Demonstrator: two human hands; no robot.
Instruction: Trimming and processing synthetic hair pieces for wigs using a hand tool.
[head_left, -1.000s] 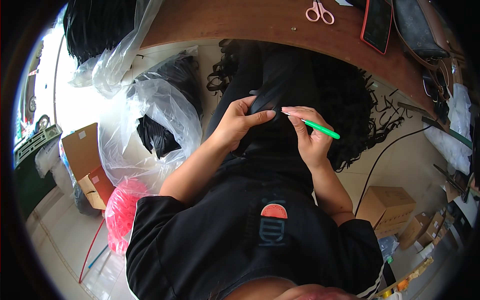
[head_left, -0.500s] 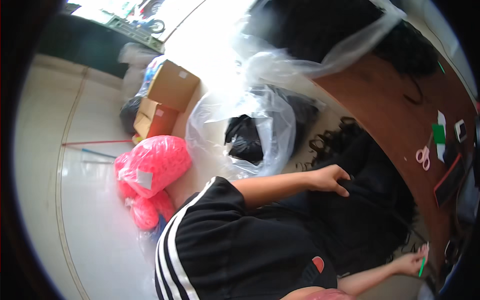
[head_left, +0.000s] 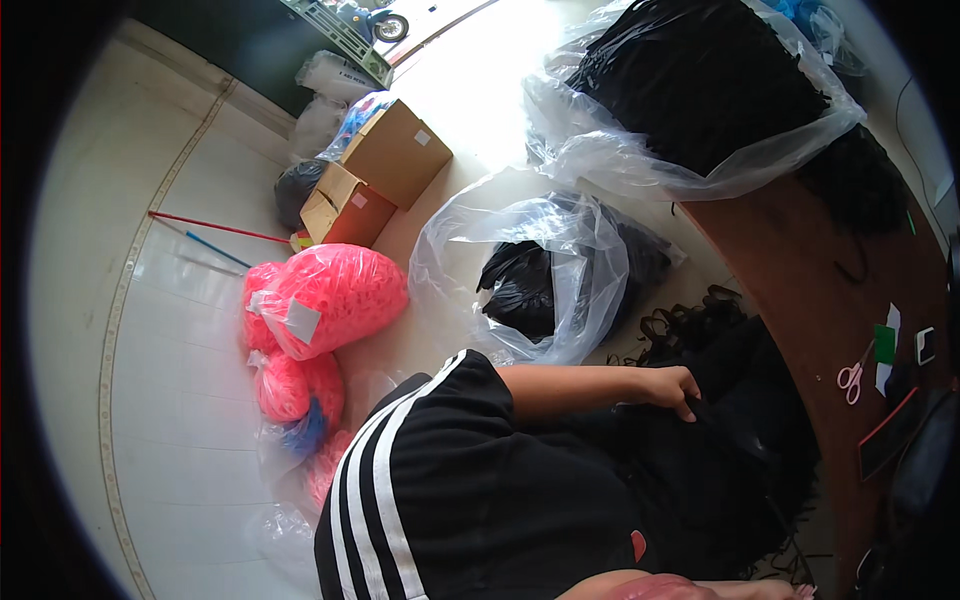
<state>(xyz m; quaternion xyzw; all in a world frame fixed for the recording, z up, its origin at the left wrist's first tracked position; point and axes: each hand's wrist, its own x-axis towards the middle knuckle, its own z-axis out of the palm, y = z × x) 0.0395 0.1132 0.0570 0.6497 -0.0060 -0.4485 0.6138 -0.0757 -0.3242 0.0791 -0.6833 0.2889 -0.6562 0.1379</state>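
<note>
The left hand (head_left: 668, 388) lies flat, gripping nothing, on black frilly fabric (head_left: 720, 470) (lap-spread); the right hand's grip can't be told; next comes a pinch.

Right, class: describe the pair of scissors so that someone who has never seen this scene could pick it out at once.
Find the brown wooden table along the right side. On its top towards the right edge, beside a green and white card, lie the small scissors. Their pale pink handles set them apart from the dark, flat things nearby.
</note>
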